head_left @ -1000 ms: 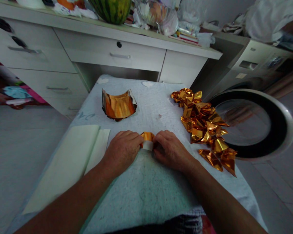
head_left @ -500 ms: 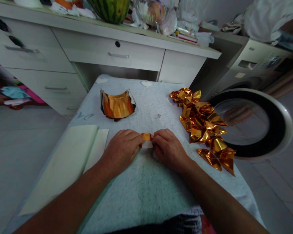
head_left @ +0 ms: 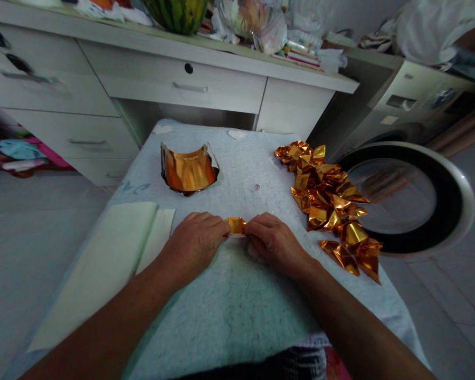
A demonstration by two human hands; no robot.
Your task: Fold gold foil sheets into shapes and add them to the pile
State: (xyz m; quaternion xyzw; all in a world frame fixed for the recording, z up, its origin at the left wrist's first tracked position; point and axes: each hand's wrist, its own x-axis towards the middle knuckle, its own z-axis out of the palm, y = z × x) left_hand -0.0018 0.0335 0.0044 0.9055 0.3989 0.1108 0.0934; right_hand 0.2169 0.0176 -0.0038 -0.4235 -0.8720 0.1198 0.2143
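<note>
A small piece of gold foil paper (head_left: 236, 226) is held between my two hands over the middle of the cloth-covered table (head_left: 237, 306). My left hand (head_left: 200, 240) pinches its left end, and my right hand (head_left: 275, 240) pinches the right end. A thin pale strip shows along the foil's near edge. Beyond my left hand stands a curved stack of gold foil sheets (head_left: 190, 171). Folded gold foil pieces (head_left: 328, 195) lie in a heap to the right of my right hand.
Pale paper sheets (head_left: 98, 264) lie at the table's left side. Behind the table is a white drawer unit (head_left: 221, 89) with a watermelon (head_left: 178, 15) and bags on top. At the right, a washing machine (head_left: 411, 89) has its round door (head_left: 455, 200) open.
More gold surface shows between my hands, and the pale part below it has narrowed to a strip. Both hands keep their pinch in nearly the same place.
</note>
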